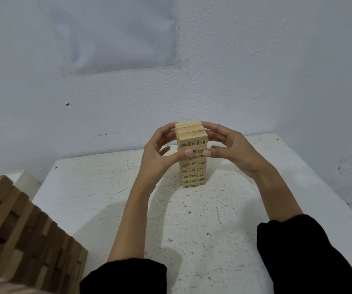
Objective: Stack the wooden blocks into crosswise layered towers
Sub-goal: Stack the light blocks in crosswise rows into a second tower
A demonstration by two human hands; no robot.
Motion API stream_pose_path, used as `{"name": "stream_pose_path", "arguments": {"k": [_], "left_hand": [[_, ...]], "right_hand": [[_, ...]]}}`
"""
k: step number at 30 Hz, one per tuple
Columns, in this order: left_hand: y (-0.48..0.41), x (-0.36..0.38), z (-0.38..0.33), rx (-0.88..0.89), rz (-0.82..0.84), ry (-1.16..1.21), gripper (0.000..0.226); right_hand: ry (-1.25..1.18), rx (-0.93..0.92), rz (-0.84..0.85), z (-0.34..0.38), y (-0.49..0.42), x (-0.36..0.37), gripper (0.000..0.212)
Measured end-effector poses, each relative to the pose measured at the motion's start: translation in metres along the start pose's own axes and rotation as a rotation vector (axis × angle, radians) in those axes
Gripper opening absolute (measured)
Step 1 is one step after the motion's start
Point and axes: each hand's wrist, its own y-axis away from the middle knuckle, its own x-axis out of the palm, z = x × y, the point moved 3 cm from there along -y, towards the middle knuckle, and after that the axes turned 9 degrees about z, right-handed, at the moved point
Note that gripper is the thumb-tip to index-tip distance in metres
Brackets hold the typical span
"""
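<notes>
White, rough-plastered wall point(255, 71) bearing a pale sheet of paper point(120, 32), with a small dark mark point(67, 104) below it. In front, a white, black-speckled table point(202, 230) stands against the wall under soft light.

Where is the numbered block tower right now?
In the head view, the numbered block tower stands upright centrally on the white table, held near its top between the left hand and right hand.
</notes>
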Motion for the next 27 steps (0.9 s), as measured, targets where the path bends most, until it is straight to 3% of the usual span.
{"name": "stream_pose_path", "arguments": {"k": [7, 13, 16, 19, 27], "left_hand": [[-0.001, 0.000, 0.001, 0.034, -0.007, 0.003, 0.072], [0.004, -0.001, -0.003, -0.004, -0.030, 0.023, 0.097], [0.006, -0.001, -0.014, -0.053, -0.180, 0.260, 0.070], [0.007, 0.006, -0.025, -0.081, -0.216, 0.362, 0.063], [0.028, 0.042, 0.028, -0.400, -0.229, 0.466, 0.073]], "right_hand": [[-0.008, 0.002, -0.023, -0.001, -0.001, 0.001, 0.068], [0.008, 0.071, -0.072, 0.010, 0.003, 0.002, 0.070], [-0.132, 0.095, -0.289, 0.018, 0.007, 0.005, 0.066], [-0.302, 0.087, -0.394, 0.023, 0.009, 0.018, 0.062], [-0.474, 0.200, -0.375, -0.025, 0.022, 0.062, 0.088]]}}
